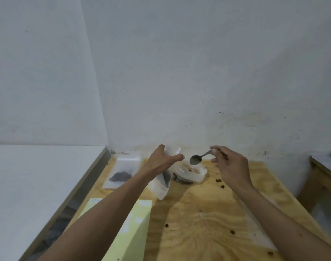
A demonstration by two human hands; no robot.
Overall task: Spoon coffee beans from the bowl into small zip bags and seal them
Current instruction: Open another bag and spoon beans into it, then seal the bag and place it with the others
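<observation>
**Bag held up, spoon poised beside it**

Head view. The left hand [162,161] holds a small clear zip bag [162,186] upright above the plywood surface [208,213], with the fingers and thumb spread around the upper part of the bag. The bag hangs down from the hand, and its lower corner is close to the surface. A dark patch shows inside the bag; what it is cannot be made out.

The right hand [229,164] pinches the handle of a metal spoon [195,159] between thumb and fingertips. The spoon's bowl points toward the left hand and sits just beside the mouth of the bag, not touching it. The spoon's bowl looks empty.

Below the spoon, a translucent bowl [192,174] rests on the surface near the wall [198,72], with a few dark beans visible inside.

A second zip bag [123,172] lies flat on the surface to the left, with a small heap of coffee beans in it.

Loose beans [218,180] lie scattered on the surface near the right wrist and further toward the near edge. A pale yellow sheet [134,232] lies under the left forearm.
</observation>
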